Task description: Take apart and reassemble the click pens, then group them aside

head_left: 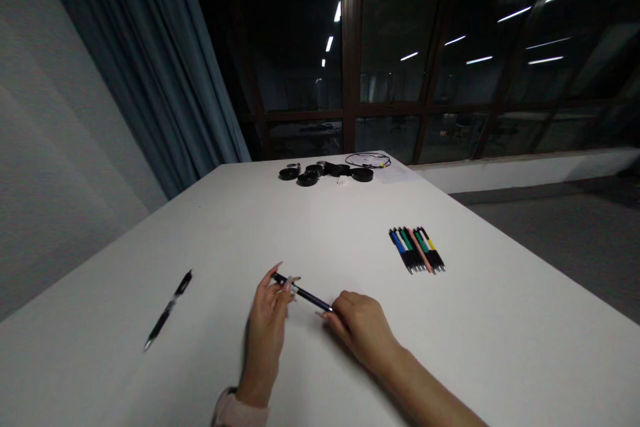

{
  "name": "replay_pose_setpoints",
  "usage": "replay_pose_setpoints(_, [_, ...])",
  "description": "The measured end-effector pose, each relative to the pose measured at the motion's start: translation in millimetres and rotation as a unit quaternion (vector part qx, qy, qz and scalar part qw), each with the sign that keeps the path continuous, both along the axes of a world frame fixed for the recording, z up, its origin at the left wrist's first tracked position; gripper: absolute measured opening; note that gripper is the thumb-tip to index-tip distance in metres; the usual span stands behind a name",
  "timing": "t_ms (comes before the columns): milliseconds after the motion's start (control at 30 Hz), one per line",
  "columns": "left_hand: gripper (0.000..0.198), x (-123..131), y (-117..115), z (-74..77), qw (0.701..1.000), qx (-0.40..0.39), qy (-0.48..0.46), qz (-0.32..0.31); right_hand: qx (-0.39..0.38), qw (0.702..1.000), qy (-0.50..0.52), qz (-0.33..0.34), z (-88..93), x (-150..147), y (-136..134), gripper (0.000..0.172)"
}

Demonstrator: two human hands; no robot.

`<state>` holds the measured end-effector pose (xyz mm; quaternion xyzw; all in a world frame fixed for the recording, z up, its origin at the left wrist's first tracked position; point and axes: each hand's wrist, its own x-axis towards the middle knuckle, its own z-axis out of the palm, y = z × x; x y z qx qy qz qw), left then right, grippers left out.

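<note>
A dark pen [313,298] slants between my two hands, just above the white table. My left hand [270,307] grips its upper-left end between thumb and fingers. At the pen's lower-right end, my right hand [361,327] is closed with its fingertips around the tip. Left of my hands, a black pen with a clear middle section [169,310] lies alone on the table. Farther off to the right, a row of several pens [417,250] lies side by side, with blue, green, white, pink and yellow barrels and mostly black grips.
The white table [225,233] reaches toward dark windows. Several black tape-like rolls [309,177], a small white item [342,180], a coiled black cable [367,160] and papers [397,172] lie at its far end. A blue curtain [165,60] hangs on the left.
</note>
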<state>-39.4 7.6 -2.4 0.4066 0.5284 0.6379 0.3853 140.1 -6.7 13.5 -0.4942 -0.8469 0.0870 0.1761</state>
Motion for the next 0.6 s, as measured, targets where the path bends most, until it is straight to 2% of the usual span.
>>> replay_pose_setpoints(200, [0.069, 1.2, 1.9, -11.4, 1.0, -0.011, -0.007, 0.016, 0.007, 1.0, -0.009, 0.013, -1.9, -0.3, -1.1, 0.022])
replay_pose_setpoints(400, [0.077, 5.2, -2.6, -2.5, 0.998, -0.03, -0.046, 0.03, 0.021, 1.0, -0.011, 0.018, 3.6, 0.1, 0.4, 0.019])
replay_pose_setpoints(467, [0.076, 6.3, -5.0, 0.3, 0.996, -0.053, -0.065, 0.022, 0.023, 0.999, -0.019, 0.016, 5.2, 0.2, 1.6, 0.019])
replay_pose_setpoints(600, [0.064, 7.7, -7.0, -1.7, 0.99, -0.118, -0.065, -0.033, 0.024, 0.999, -0.017, 0.013, 6.8, 2.4, 2.8, 0.021])
